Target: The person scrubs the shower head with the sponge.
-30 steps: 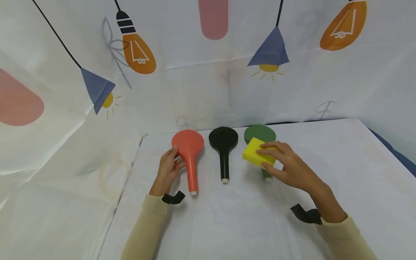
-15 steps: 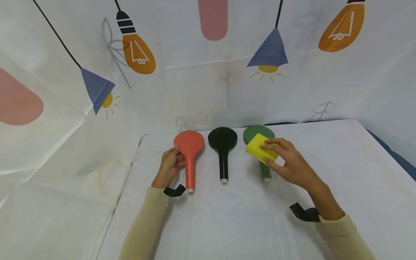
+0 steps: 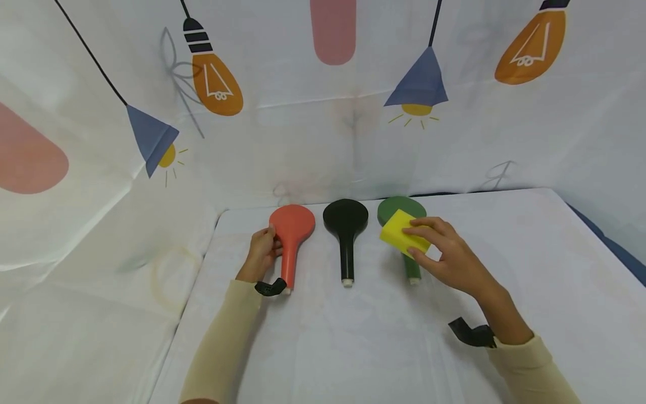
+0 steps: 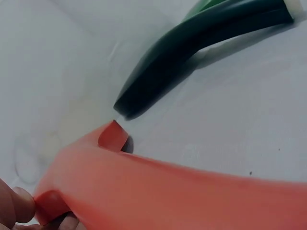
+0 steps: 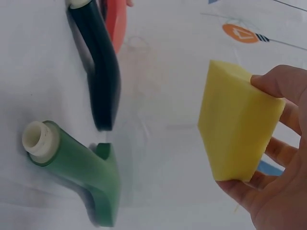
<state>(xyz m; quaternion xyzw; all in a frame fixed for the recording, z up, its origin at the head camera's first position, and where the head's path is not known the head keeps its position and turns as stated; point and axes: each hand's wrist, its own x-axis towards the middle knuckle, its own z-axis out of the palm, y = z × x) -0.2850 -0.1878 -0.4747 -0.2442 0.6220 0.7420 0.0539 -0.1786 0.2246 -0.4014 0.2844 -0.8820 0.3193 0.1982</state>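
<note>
My left hand (image 3: 259, 253) pinches the left rim of a red shower head (image 3: 294, 222), thumb on top and fingers below, its handle pointing toward me. To its right lies a black shower head (image 3: 346, 217), untouched. In my right hand (image 3: 451, 262) is a yellow sponge (image 3: 400, 229), gripped by its edges between thumb and fingertips. The sponge is held up in front of a green shower head (image 3: 396, 206) and hides part of it in the head view. In the right wrist view the green handle shows a hollow white connector (image 5: 42, 139) at its end.
A white-covered table (image 3: 353, 348) bears the shower heads in a row near its back edge. Behind and to the left hangs a white sheet (image 3: 303, 140) printed with lamps and bulbs. A black band piece (image 3: 471, 332) sits at my right wrist.
The red shower head's handle end has swung left and slightly away from me, with the left hand still at its rim. The sponge has tilted and shifted slightly up and right.
</note>
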